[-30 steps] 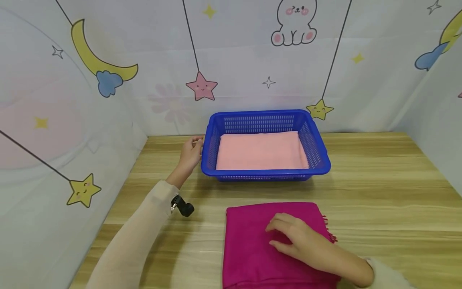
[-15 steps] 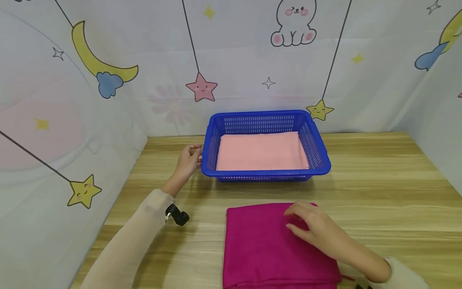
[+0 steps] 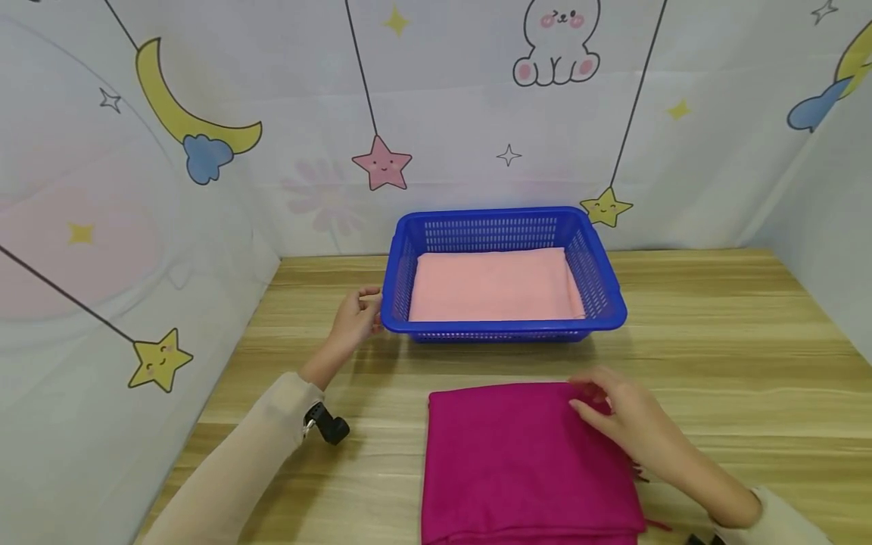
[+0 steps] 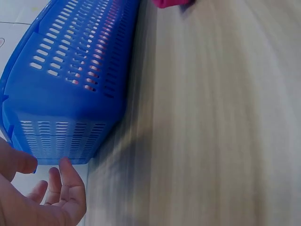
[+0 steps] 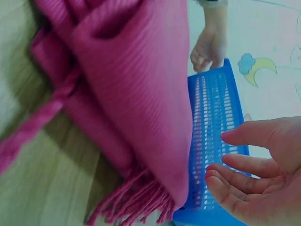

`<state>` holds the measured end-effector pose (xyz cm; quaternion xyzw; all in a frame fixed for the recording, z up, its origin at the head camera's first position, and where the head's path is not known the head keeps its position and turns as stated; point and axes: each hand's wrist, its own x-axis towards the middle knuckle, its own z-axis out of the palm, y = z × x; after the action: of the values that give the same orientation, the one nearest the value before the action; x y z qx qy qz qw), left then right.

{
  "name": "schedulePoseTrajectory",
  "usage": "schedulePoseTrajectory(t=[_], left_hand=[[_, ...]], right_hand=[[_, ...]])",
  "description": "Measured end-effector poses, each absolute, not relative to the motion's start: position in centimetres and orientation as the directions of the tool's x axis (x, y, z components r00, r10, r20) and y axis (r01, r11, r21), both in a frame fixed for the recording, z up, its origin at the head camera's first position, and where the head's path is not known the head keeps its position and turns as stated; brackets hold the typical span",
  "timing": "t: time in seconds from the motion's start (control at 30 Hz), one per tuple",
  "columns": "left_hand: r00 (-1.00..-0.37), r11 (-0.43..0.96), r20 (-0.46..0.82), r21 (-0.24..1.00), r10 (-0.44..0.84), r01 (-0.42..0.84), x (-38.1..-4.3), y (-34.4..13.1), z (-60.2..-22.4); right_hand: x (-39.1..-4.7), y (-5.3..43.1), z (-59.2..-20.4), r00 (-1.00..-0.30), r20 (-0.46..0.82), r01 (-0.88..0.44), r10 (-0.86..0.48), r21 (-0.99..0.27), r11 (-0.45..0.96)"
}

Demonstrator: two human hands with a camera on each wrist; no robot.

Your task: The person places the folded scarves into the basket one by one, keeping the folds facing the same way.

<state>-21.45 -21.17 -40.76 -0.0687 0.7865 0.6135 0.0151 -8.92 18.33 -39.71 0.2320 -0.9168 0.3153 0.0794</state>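
A folded magenta scarf [image 3: 524, 462] with fringe [image 5: 136, 197] along its right side lies at the front of the table. My right hand [image 3: 633, 420] hovers over its far right corner, fingers loosely bent and holding nothing. Behind it stands a blue plastic basket [image 3: 497, 326] with a folded pale pink cloth [image 3: 493, 288] flat inside. My left hand [image 3: 354, 318] is beside the basket's left wall, thumb and fingers apart in the left wrist view, with nothing gripped. In the right wrist view, my right hand [image 5: 263, 174] shows spread, curved fingers next to the scarf.
The wood-grain table [image 3: 736, 363] carries the basket and scarf. A white curtain [image 3: 450, 98] printed with stars, moons and a bear hangs close behind the basket and along both sides. A black strap device [image 3: 327, 424] sits on the left wrist.
My right hand has moved right across the scarf to its far right corner. My left hand has slid a little nearer along the basket's left side. Basket and scarf stay put.
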Motion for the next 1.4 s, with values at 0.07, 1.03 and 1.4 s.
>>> schedulePoseTrajectory(t=[0.07,1.03,1.4], left_hand=[[-0.992,0.252,-0.1,0.96,-0.082,-0.118,-21.0,-21.1,-41.0],[-0.972,0.193,-0.21,0.963,0.106,-0.187,-16.0,-18.7,-42.6],[-0.939,0.239,-0.243,0.953,0.244,-0.184,-14.6,-18.4,-42.5]], right_hand=[[-9.1,18.6,-39.9,-0.889,0.287,-0.457,-0.356,-0.542,0.705],[-10.7,21.3,-41.4,-0.956,0.073,-0.254,-0.283,-0.684,0.684],[-11.3,21.8,-41.9,-0.962,-0.032,-0.163,-0.272,-0.731,0.663]])
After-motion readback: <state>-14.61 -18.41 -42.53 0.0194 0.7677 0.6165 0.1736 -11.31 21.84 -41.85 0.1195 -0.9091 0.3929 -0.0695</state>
